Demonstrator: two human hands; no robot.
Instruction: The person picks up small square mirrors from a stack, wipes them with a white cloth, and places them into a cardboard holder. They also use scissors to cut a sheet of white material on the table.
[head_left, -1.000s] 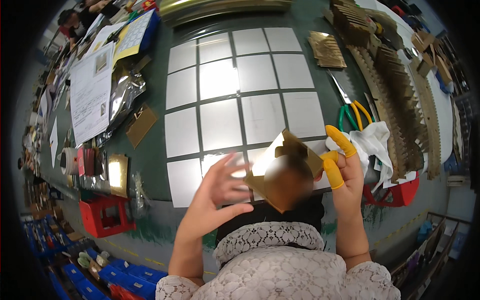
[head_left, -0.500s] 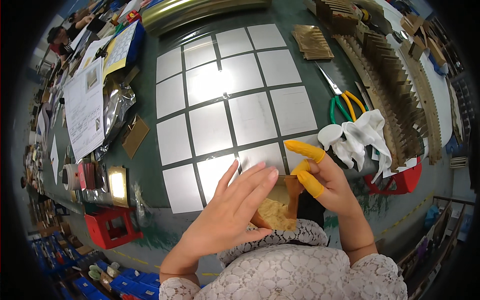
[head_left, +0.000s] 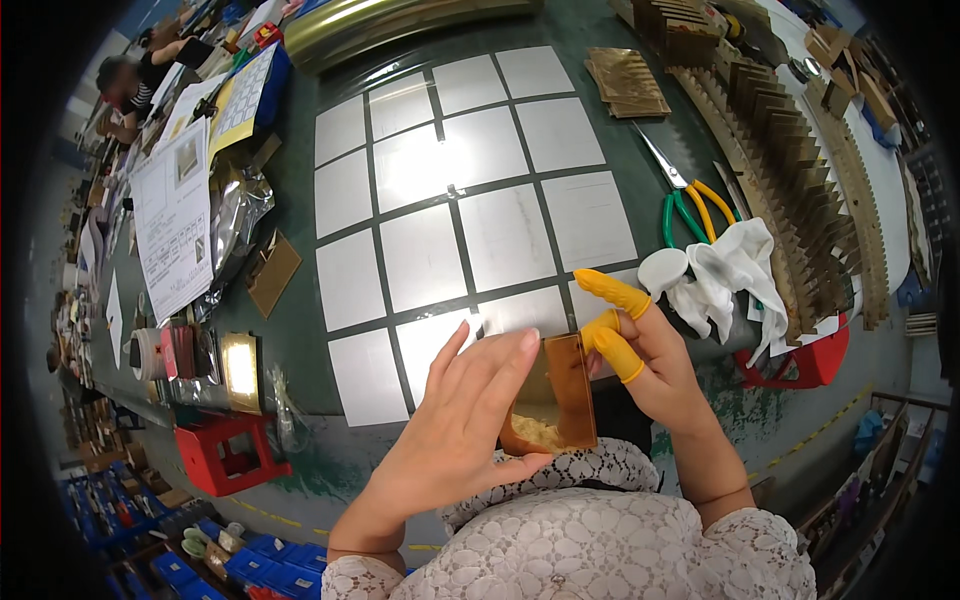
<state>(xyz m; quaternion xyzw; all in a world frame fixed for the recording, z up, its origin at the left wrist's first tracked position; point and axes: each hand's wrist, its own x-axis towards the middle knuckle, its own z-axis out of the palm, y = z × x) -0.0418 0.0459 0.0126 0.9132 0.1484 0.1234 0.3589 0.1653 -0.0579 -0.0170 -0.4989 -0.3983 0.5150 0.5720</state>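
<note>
Dark green table (head_left: 296, 195). On it: white squares (head_left: 508, 231) in four-by-four grid; gold roll (head_left: 410, 28) beyond far row; right of grid, small stack of gold sheets (head_left: 627, 82), scissors (head_left: 679, 183), white cloth (head_left: 748, 262), toothed racks (head_left: 795, 190); brown plate (head_left: 274, 277) left of grid.

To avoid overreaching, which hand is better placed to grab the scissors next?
Right, probably: your right hand is nearer the scissors; your left hand is across the shiny plate from them.
</note>
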